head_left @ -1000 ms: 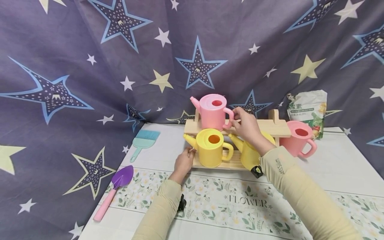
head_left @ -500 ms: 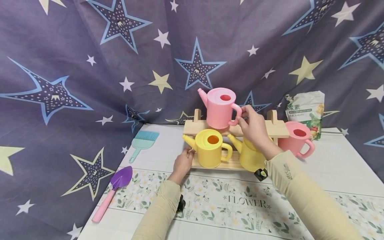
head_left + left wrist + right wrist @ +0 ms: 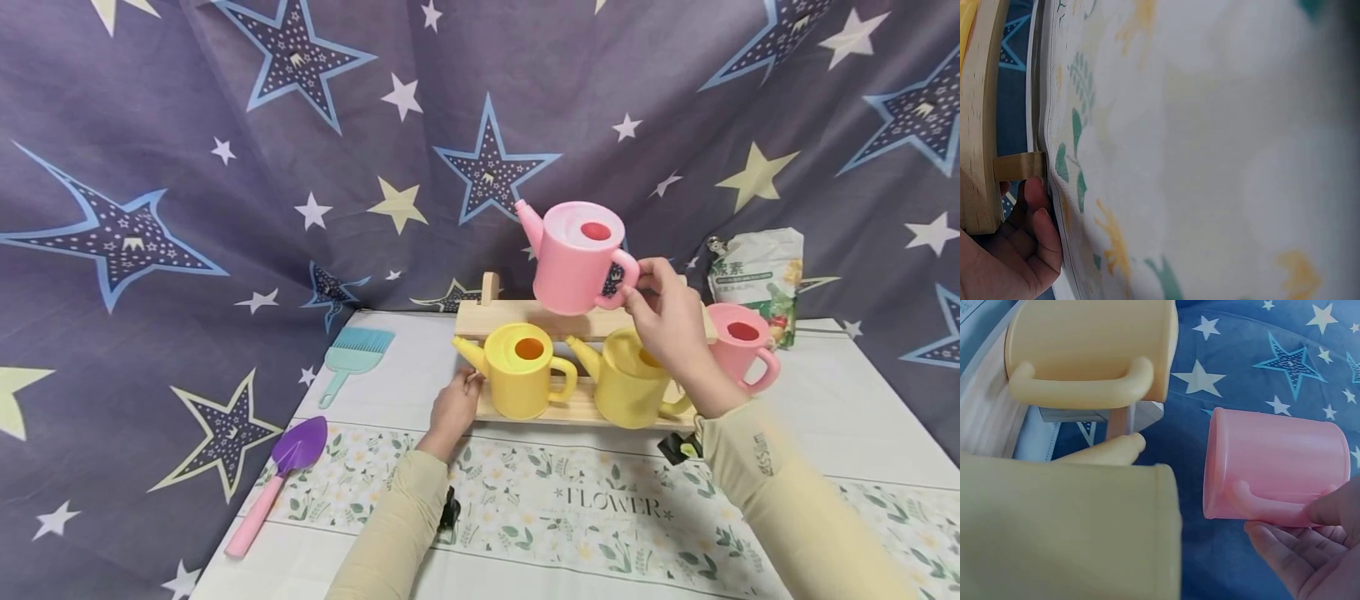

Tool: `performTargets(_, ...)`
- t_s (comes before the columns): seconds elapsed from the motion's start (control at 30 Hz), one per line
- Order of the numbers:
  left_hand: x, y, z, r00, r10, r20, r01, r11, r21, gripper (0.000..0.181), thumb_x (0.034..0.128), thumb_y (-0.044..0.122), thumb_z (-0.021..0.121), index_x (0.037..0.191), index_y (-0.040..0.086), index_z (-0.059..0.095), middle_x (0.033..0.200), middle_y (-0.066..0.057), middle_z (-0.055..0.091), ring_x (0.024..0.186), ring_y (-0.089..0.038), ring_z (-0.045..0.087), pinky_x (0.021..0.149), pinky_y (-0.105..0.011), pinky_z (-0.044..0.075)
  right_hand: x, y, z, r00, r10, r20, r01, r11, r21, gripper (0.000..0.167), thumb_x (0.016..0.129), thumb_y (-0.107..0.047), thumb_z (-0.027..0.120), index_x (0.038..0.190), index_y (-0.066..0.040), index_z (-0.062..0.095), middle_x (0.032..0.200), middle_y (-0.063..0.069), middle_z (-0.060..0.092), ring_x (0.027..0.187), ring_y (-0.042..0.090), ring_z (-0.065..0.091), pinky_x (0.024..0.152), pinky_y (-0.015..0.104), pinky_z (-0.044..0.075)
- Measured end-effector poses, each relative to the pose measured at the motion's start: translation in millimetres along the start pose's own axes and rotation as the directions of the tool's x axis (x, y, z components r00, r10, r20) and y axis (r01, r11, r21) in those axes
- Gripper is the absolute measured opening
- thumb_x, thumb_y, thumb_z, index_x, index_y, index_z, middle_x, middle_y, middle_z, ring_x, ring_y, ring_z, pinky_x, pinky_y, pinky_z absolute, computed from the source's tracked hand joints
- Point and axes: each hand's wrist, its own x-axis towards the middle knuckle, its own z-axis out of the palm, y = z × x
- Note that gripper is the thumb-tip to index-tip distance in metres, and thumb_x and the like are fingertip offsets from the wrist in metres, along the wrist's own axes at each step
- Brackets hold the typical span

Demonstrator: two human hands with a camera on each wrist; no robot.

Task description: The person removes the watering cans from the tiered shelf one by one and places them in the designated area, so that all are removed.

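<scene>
A pink watering can (image 3: 573,258) hangs in the air above the top board of a small wooden shelf (image 3: 510,318), its spout pointing left. My right hand (image 3: 670,317) pinches its handle between thumb and fingers, as the right wrist view shows too. Down at the lower board's left end, my left hand (image 3: 455,410) grips the shelf. In the left wrist view the fingers (image 3: 1047,240) curl round the board's end beside a short leg. Two yellow watering cans, one at left (image 3: 517,375) and one at right (image 3: 630,383), stand on the lower board.
Right of the shelf stands a second pink watering can (image 3: 738,342), partly behind my right hand, with a white printed bag (image 3: 757,275) behind it. At left lie a teal brush (image 3: 356,354) and a purple trowel (image 3: 296,450) with a pink handle. A star-patterned curtain (image 3: 360,108) backs the table.
My right hand has lifted the pink watering can off the top board and carried it up and to the right. The left hand stays at the shelf's end.
</scene>
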Motion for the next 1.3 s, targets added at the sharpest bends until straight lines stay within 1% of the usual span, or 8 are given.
performTargets(0.1, 0.2, 0.5, 0.4, 1.000, -0.004, 0.003, 0.004, 1.000, 0.003, 0.041, 0.1042, 0.042, 0.042, 0.135, 0.018, 0.054, 0.120, -0.015, 0.066, 0.086, -0.030, 0.065, 0.075, -0.045, 0.050, -3.9, 1, -8, 1.000, -0.003, -0.017, 0.003, 1.000, 0.015, 0.022, 0.095, -0.004, 0.060, 0.115, 0.004, 0.055, 0.096, 0.019, 0.070, 0.078, 0.028, 0.069, 0.068, 0.006, 0.045)
performTargets(0.33, 0.1, 0.6, 0.7, 1.000, -0.007, 0.003, 0.007, 1.000, 0.008, 0.041, 0.1043, 0.042, 0.041, 0.134, 0.017, 0.055, 0.119, -0.015, 0.067, 0.086, -0.030, 0.065, 0.075, -0.045, 0.050, -13.7, 2, -28, 0.999, 0.012, -0.033, -0.009, 0.996, 0.089, 0.024, 0.095, -0.003, 0.060, 0.117, 0.005, 0.053, 0.098, 0.020, 0.069, 0.071, 0.000, 0.064, 0.067, 0.010, 0.049)
performTargets(0.4, 0.0, 0.6, 0.6, 1.000, -0.004, 0.003, 0.004, 1.000, 0.007, 0.042, 0.1044, 0.042, 0.041, 0.134, 0.017, 0.055, 0.119, -0.014, 0.067, 0.088, -0.031, 0.065, 0.076, -0.045, 0.050, -16.7, 1, -34, 0.999, 0.022, -0.033, -0.019, 0.996, 0.093, 0.024, 0.096, -0.004, 0.059, 0.118, 0.004, 0.053, 0.099, 0.020, 0.069, 0.071, -0.003, 0.063, 0.067, 0.009, 0.048)
performTargets(0.8, 0.9, 0.9, 1.1, 1.000, 0.002, 0.014, -0.002, 1.000, 0.006, 0.042, 0.1046, 0.042, 0.041, 0.135, 0.017, 0.054, 0.117, -0.014, 0.068, 0.078, -0.026, 0.062, 0.071, -0.042, 0.049, -32.9, 6, -67, 0.995, 0.046, -0.094, -0.050, 0.998, -0.039, 0.026, 0.095, -0.008, 0.060, 0.120, 0.001, 0.055, 0.103, 0.019, 0.069, 0.078, -0.016, 0.056, 0.076, 0.005, 0.043)
performTargets(0.9, 1.6, 0.5, 1.1, 1.000, 0.002, 0.010, -0.002, 1.000, 0.009, 0.042, 0.1046, 0.042, 0.041, 0.135, 0.017, 0.054, 0.116, -0.014, 0.068, 0.077, -0.026, 0.062, 0.071, -0.042, 0.049, -37.7, 11, -73, 0.994, 0.052, -0.098, -0.055, 0.998, -0.029, 0.028, 0.095, -0.007, 0.061, 0.121, 0.002, 0.055, 0.103, 0.020, 0.069, 0.076, -0.016, 0.058, 0.074, 0.005, 0.044)
performTargets(1.0, 1.9, -0.1, 1.3, 1.000, 0.002, 0.012, -0.002, 1.000, 0.010, 0.041, 0.1046, 0.042, 0.041, 0.135, 0.017, 0.054, 0.115, -0.014, 0.068, 0.076, -0.026, 0.062, 0.070, -0.041, 0.049, -43.0, 16, -80, 0.993, 0.066, -0.099, -0.067, 0.998, -0.013, 0.030, 0.094, -0.004, 0.061, 0.122, 0.003, 0.054, 0.100, 0.014, 0.069, 0.072, -0.014, 0.061, 0.070, 0.006, 0.047)
performTargets(1.17, 2.4, -1.5, 1.6, 1.000, 0.004, 0.013, -0.004, 1.000, 0.008, 0.040, 0.1046, 0.041, 0.041, 0.134, 0.017, 0.054, 0.110, -0.014, 0.069, 0.070, -0.024, 0.059, 0.066, -0.039, 0.047, -51.6, 21, -91, 0.987, 0.107, -0.121, -0.113, 0.993, -0.045, 0.033, 0.094, -0.006, 0.062, 0.125, 0.002, 0.053, 0.098, -0.012, 0.062, 0.073, -0.016, 0.059, 0.071, 0.005, 0.046)
performTargets(1.3, 2.7, -2.3, 1.8, 1.000, 0.003, 0.017, -0.003, 1.000, 0.007, 0.040, 0.1046, 0.042, 0.041, 0.133, 0.018, 0.054, 0.106, -0.013, 0.069, 0.065, -0.022, 0.056, 0.061, -0.036, 0.044, -57.4, 25, -98, 0.984, 0.110, -0.139, -0.119, 0.991, -0.059, 0.034, 0.094, -0.007, 0.063, 0.124, 0.004, 0.051, 0.100, -0.017, 0.061, 0.075, -0.019, 0.058, 0.073, 0.004, 0.044)
